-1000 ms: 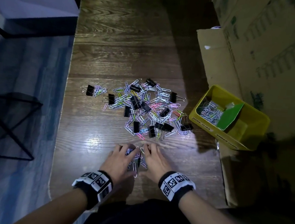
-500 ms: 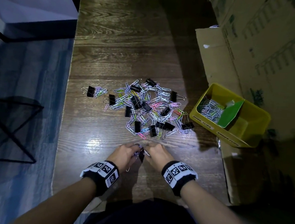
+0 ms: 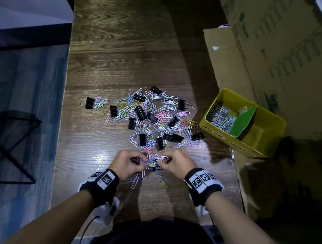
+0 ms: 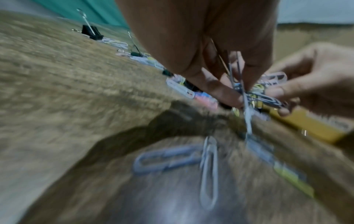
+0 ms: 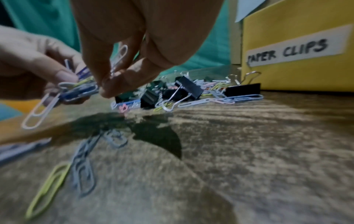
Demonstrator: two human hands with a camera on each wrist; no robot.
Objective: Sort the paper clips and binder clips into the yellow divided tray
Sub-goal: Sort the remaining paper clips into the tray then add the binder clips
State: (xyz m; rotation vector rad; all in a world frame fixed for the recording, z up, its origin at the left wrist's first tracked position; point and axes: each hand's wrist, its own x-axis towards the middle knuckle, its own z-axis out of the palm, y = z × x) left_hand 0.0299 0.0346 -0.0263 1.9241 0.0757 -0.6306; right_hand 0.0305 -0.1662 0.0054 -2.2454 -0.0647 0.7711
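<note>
Pastel paper clips (image 3: 155,160) bunched between my left hand (image 3: 128,162) and right hand (image 3: 176,163), both pinching them just above the worktop (image 3: 96,135); mid-gather, next carry right to the yellow tray (image 3: 272,127) paper-clip side, leaving binder clips (image 3: 172,137) piled.

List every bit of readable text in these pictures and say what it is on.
"PAPER CLIPS": handwritten on a white label on the yellow tray, right wrist view.
Second label on the tray front, head view: too small to read for sure.
Print on the cardboard boxes: too blurred to read.
Wristbands: black-and-white square code markers, no words.
</note>
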